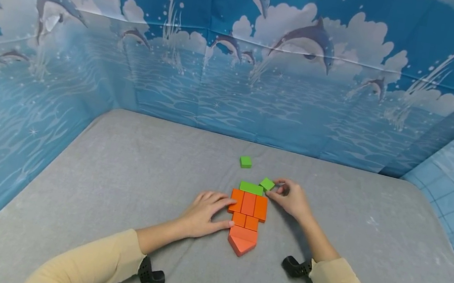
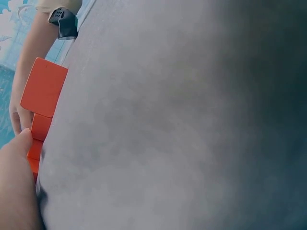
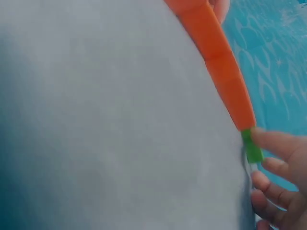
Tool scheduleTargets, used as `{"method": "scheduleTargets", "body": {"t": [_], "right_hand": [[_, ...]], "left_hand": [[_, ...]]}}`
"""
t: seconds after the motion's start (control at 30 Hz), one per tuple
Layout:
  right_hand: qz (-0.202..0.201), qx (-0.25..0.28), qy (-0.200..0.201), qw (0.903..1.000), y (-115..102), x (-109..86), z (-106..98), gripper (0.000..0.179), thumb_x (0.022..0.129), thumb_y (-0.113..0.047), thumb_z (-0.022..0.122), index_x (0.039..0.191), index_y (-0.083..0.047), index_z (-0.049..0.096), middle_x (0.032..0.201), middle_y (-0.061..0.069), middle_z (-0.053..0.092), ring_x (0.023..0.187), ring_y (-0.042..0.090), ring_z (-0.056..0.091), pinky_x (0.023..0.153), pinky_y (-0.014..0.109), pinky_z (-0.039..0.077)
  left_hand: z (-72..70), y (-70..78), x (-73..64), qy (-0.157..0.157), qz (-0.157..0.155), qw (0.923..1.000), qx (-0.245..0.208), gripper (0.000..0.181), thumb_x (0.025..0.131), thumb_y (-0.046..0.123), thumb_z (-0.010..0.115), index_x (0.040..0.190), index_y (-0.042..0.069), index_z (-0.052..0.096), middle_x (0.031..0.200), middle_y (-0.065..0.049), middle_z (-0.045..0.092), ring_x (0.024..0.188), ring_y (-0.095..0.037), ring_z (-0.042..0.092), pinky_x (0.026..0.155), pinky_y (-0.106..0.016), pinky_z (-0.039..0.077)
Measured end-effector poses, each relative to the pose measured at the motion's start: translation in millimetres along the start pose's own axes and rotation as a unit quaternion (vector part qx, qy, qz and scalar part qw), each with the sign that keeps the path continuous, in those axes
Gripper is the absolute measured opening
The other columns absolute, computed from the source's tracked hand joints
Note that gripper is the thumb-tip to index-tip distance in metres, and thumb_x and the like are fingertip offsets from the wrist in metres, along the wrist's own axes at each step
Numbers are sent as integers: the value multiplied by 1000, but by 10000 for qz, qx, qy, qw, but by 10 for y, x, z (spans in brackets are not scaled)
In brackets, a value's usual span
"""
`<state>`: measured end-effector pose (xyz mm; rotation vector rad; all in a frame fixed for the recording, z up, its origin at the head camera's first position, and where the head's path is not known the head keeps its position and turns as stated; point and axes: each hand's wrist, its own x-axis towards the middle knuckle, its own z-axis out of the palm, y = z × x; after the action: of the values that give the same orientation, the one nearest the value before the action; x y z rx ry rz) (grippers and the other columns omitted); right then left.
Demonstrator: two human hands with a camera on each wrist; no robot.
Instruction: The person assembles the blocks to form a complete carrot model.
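Orange blocks point(image 1: 248, 203) lie together on the grey cloth, with a pointed orange block point(image 1: 241, 246) at the near end and a flat green block point(image 1: 251, 188) along the far end. My left hand point(image 1: 207, 214) rests at the left side of this group, its fingertips touching the orange blocks and its fingers spread. At the far right corner my right hand point(image 1: 292, 200) pinches a small green block point(image 1: 267, 184), which sits turned at an angle close to the flat green one. Another small green block point(image 1: 245, 161) lies farther back, apart from the rest.
The grey cloth point(image 1: 151, 164) covers the tabletop. Blue dolphin-print curtains point(image 1: 225, 96) stand along its back and both sides. Each wrist carries a black camera band, one on the left point(image 1: 151, 275) and one on the right point(image 1: 296, 267).
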<state>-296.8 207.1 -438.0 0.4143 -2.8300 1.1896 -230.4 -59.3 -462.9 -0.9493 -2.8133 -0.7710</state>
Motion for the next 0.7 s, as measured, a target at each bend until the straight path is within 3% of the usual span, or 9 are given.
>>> {"method": "scheduleTargets", "body": {"t": [0.1, 0.23, 0.4, 0.5, 0.7], "right_hand": [[4, 12, -284, 9996, -24, 75, -84, 43, 83, -16, 68, 118, 5, 54, 79, 11, 54, 59, 18, 46, 56, 30, 39], [-298, -202, -670, 9971, -102, 257, -199, 45, 85, -15, 65, 124, 3, 51, 91, 19, 54, 65, 21, 48, 58, 32, 39], [-805, -535, -1434, 9849, -217, 538, -249, 46, 87, -16, 62, 129, -1, 49, 103, 22, 54, 73, 24, 49, 65, 36, 42], [-905, -663, -1805, 9772, -229, 695, -224, 48, 88, -17, 61, 132, -2, 47, 106, 21, 53, 79, 24, 51, 69, 39, 43], [-993, -714, -1999, 9722, -212, 847, -140, 47, 90, -15, 58, 134, -4, 44, 108, 21, 51, 85, 28, 49, 75, 44, 41]], "left_hand": [[2, -4, 3, 12, 5, 10000, -21, 56, 87, 50, 54, 134, 21, 47, 131, -2, 46, 120, -20, 38, 103, -44, 22], [4, -11, 8, 23, 6, 10000, -40, 56, 87, 50, 54, 133, 21, 47, 130, -2, 46, 120, -20, 38, 103, -44, 22], [7, -20, 12, 2, 22, 10000, -16, 55, 87, 51, 53, 134, 22, 47, 131, -1, 46, 120, -19, 38, 102, -43, 23], [8, -25, 11, -8, 37, 10000, -1, 56, 87, 51, 52, 134, 22, 46, 131, -2, 46, 120, -19, 38, 103, -43, 22], [15, -27, 6, -56, 15, 10000, -2, 56, 87, 52, 51, 134, 22, 46, 131, -1, 46, 120, -19, 37, 103, -43, 22]]}}
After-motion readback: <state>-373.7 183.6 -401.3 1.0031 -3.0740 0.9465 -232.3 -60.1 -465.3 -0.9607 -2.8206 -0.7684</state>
